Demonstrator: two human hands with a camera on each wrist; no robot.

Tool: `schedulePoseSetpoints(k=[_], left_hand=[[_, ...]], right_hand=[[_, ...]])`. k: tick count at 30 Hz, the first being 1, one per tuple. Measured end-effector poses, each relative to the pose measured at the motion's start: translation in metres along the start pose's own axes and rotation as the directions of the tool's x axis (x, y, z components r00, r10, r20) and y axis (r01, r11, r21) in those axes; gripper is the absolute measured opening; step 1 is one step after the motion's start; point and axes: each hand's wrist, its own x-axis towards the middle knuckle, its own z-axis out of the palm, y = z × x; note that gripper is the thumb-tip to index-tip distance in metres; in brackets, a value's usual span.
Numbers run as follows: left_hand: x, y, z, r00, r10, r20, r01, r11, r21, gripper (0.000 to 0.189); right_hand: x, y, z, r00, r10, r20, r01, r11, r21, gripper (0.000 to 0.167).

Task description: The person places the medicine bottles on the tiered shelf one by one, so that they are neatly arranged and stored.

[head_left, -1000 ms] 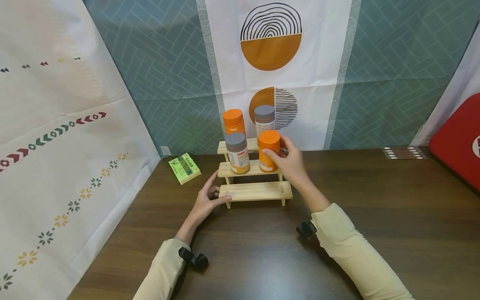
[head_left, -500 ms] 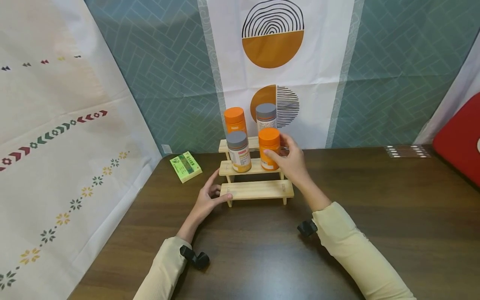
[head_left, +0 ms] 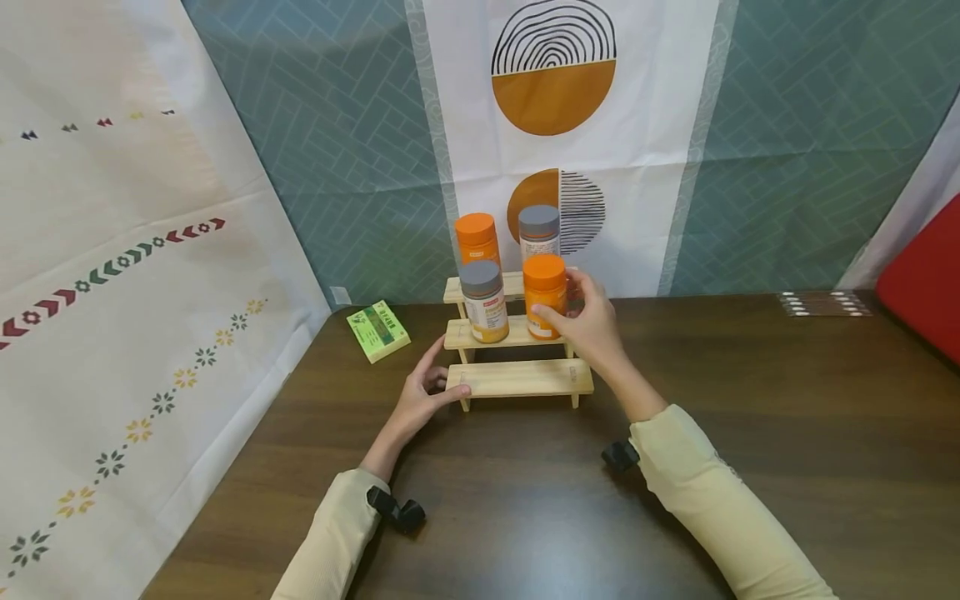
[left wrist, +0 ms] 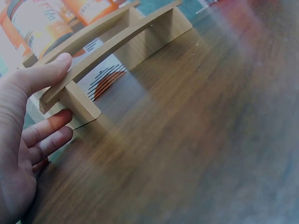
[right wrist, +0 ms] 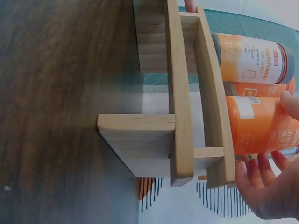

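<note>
A three-tier wooden display stand [head_left: 517, 378] stands on the table. My left hand [head_left: 417, 398] grips its left end, the thumb over the lowest tier and the other fingers along the side. An orange bottle with an orange lid [head_left: 545, 297] is upright on the right of the middle tier. Around it curl the thumb and fingers of my right hand [head_left: 592, 325]. To its left on that tier is a grey-lidded bottle [head_left: 486, 310]. Behind, on the top tier, are another orange-lidded bottle [head_left: 477, 237] and another grey-lidded bottle [head_left: 539, 229], both partly hidden.
A green and yellow box [head_left: 378, 332] lies on the dark wood table [head_left: 510, 500] left of the stand. At the back right is a small flat strip with white marks [head_left: 825, 304], beside a red object [head_left: 926, 283]. A patterned cloth [head_left: 570, 100] hangs behind the stand.
The whole scene has shifted slightly to the right in the head view. Both hands keep their holds, and the bottles stay in place on the stand.
</note>
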Motion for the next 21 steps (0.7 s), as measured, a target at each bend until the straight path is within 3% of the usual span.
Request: schedulePoseSetpoints(k=[13, 16, 21], left_hand=[[-0.002, -0.003, 0.001, 1.0, 0.014, -0.011, -0.014, 1.0, 0.026, 0.082], [-0.002, -0.004, 0.001, 1.0, 0.015, -0.013, -0.015, 1.0, 0.024, 0.08], [-0.007, -0.01, 0.004, 1.0, -0.013, 0.01, 0.013, 1.0, 0.018, 0.079]], right_hand=[[-0.002, 0.01, 0.004, 0.999, -0.033, 0.034, 0.033, 0.999, -0.008, 0.073], [-0.004, 0.014, 0.007, 0.997, -0.072, -0.005, 0.072, 0.997, -0.001, 0.072], [-0.01, 0.025, 0.011, 0.975, -0.153, -0.158, 0.156, 0.988, 0.008, 0.06]])
